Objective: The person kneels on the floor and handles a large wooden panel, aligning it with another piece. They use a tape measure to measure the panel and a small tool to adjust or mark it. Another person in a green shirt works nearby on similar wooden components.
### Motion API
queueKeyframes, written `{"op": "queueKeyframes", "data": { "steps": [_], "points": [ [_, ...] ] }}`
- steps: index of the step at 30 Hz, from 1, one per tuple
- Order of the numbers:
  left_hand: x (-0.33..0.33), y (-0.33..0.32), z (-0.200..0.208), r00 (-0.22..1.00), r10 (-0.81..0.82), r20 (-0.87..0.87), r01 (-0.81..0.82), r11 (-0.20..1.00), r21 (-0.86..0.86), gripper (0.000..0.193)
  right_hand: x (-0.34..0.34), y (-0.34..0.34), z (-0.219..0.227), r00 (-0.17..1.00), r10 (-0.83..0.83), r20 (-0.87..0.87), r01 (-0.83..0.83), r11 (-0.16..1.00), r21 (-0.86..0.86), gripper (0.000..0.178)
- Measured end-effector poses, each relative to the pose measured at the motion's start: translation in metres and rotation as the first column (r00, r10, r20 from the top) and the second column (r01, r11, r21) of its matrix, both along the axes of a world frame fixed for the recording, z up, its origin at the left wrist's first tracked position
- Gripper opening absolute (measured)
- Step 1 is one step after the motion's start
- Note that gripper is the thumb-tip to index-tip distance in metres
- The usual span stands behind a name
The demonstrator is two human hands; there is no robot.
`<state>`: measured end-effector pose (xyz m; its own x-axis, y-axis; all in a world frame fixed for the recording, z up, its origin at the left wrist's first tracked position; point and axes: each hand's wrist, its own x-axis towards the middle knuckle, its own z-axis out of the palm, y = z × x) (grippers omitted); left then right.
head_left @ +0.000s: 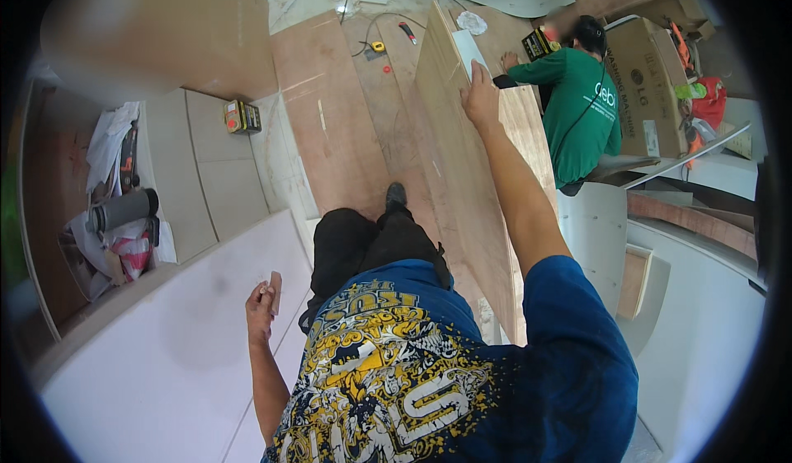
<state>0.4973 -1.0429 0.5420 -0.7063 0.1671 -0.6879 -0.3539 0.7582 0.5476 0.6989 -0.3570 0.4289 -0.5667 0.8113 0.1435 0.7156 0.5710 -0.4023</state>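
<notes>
Low on the left, my left hand [260,308] is closed around a small flat strip of wood [276,291]. My right hand [481,98] reaches forward and grips the top edge of a tall wooden panel [466,191] standing on its edge beside my legs. Just past those fingers, a pale bluish-white strip [469,49] lies along the panel's top; whether the fingers also touch it is unclear.
A co-worker in a green shirt [582,104] crouches beyond the panel, near a large cardboard box [639,92]. Ahead on the floor boards lie a yellow tape measure [377,47], a red-and-black cutter [407,32] and a cable. A boxed item [242,117] sits by the left cabinet [210,166].
</notes>
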Motion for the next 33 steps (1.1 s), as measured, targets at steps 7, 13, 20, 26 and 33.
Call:
{"op": "queueKeyframes", "data": {
  "steps": [7, 13, 20, 26, 33],
  "points": [
    [-0.063, -0.059, -0.053, 0.966, -0.005, 0.258, 0.042, 0.989, -0.141, 0.043, -0.055, 0.066, 0.011, 0.989, -0.145, 0.027, 0.148, 0.974, -0.171, 0.035],
    [-0.186, -0.031, -0.075, 0.910, -0.217, 0.352, 0.298, 0.935, -0.192, 0.033, -0.062, 0.133, 0.028, -0.022, -0.659, -0.752, -0.243, 0.733, -0.636, 0.020],
    [-0.374, 0.113, -0.099, 0.971, -0.192, 0.143, 0.199, 0.979, -0.040, 0.029, -0.006, -0.062, 0.087, 0.639, -0.645, -0.419, -0.221, 0.367, -0.903, 0.047],
    [-0.450, 0.270, -0.123, 0.873, -0.487, -0.023, 0.485, 0.862, 0.145, 0.048, 0.051, -0.252, 0.011, 0.769, 0.099, 0.631, 0.466, 0.588, -0.661, 0.029],
    [-0.452, 0.498, -0.115, 0.492, -0.839, 0.234, 0.817, 0.537, 0.210, 0.060, -0.051, -0.128, 0.037, 0.729, -0.683, -0.031, 0.668, 0.722, -0.180, 0.057]
  ]
}}
